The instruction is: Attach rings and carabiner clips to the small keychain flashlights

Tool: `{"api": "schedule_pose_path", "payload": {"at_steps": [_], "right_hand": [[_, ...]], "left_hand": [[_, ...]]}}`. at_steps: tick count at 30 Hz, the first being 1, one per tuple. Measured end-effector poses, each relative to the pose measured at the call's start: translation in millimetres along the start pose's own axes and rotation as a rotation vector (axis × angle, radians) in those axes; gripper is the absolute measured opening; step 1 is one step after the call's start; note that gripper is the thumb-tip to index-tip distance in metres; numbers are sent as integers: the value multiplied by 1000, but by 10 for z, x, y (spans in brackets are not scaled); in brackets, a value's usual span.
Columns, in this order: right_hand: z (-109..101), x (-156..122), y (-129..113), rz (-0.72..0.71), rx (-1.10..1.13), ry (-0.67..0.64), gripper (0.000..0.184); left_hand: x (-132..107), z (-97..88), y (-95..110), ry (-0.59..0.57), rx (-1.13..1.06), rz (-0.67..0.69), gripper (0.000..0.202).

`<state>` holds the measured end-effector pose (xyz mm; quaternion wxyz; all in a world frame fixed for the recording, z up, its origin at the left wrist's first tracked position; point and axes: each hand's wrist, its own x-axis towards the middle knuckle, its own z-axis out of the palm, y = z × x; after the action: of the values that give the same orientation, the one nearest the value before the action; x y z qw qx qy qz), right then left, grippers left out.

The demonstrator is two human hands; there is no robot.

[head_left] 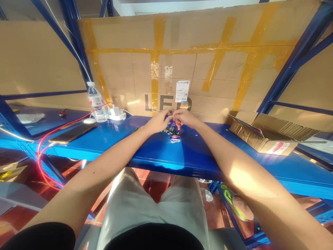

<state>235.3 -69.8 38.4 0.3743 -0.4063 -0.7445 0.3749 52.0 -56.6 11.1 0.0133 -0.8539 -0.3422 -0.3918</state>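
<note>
Over the blue shelf (161,152), my left hand (159,121) and my right hand (184,118) meet with fingertips almost touching. Both are closed in a pinch. Something small and shiny shows between the fingertips, too tiny to name. Just below the hands lies a small pile of metal pieces (170,130), in gold and green tones. In front of it are several small coloured carabiners (175,140), one pink-purple and one pale. My fingers hide part of the pile.
On the left are a water bottle (96,104), a white charger (116,113), a phone (73,133) and a red cable (39,152). An open cardboard box (262,139) stands right. A large cardboard sheet (125,76) closes off the back, between blue posts (283,69).
</note>
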Motion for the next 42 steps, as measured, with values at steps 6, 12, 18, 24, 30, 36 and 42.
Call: {"api": "schedule_pose_path", "payload": {"at_steps": [6,12,18,24,30,36,42], "right_hand": [[-6,-4,13,-4,-31,10,24],[20,-8,28,9,-11,-18,24],[2,16,58,30,55,-22,22],[-8,23,59,27,92,-21,20],[12,6,60,27,39,-34,22],[10,43,114,16,102,-49,20],[13,48,111,21,136,-61,19]], "left_hand": [[41,21,-28,-81,59,13,32],[27,1,-63,-80,27,15,17],[-21,14,-28,-20,-20,40,9],[3,41,10,32,33,29,19],[37,90,-74,12,48,50,21],[1,45,-56,9,41,27,11],[-20,0,-28,22,6,52,12]]}}
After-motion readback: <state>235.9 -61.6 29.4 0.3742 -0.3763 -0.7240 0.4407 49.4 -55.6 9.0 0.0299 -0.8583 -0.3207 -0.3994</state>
